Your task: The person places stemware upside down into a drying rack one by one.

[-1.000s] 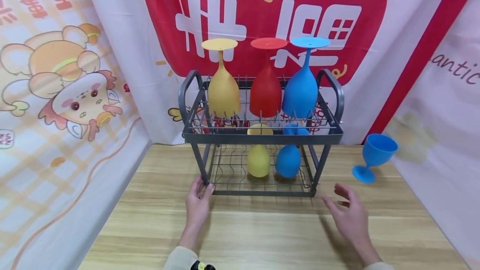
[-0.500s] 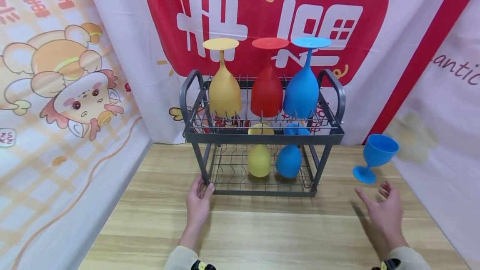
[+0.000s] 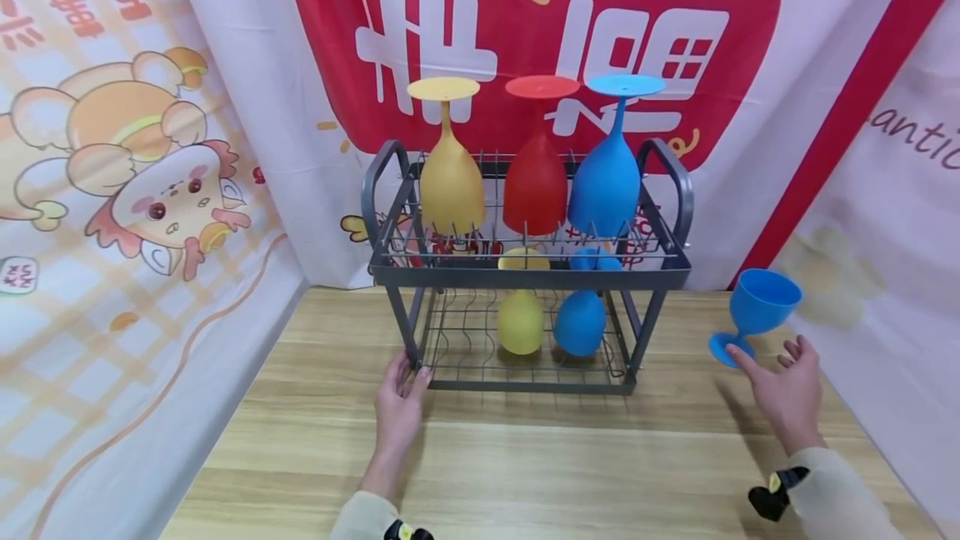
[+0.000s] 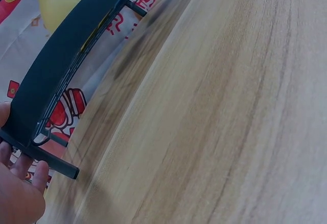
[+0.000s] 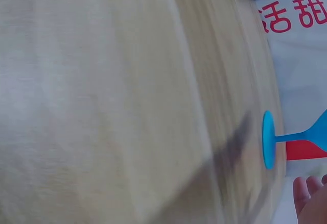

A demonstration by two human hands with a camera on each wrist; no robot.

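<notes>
My left hand (image 3: 399, 413) grips the lower front left corner of a dark two-tier metal rack (image 3: 528, 277). In the left wrist view, the thumb lies over the rack's bar (image 4: 53, 60) and the fingers of that hand (image 4: 20, 193) are beneath it. An upright blue goblet (image 3: 763, 302) stands on the table right of the rack. My right hand (image 3: 791, 397) is just in front of it, fingers relaxed, the thumb overlapping its foot in the head view. The right wrist view shows a gap between the fingers (image 5: 301, 196) and the goblet (image 5: 268, 140).
Upside down on the upper tier stand a yellow goblet (image 3: 452, 190), a red goblet (image 3: 535, 190) and a blue one (image 3: 606, 186). Below them are inverted yellow (image 3: 521, 323) and blue (image 3: 580, 323) goblets. Printed cloth (image 3: 247, 65) encloses the wooden table (image 3: 540, 473).
My right hand has moved right from beside the rack's front right corner, then forward to the standing blue goblet. My left hand keeps its grip on the rack.
</notes>
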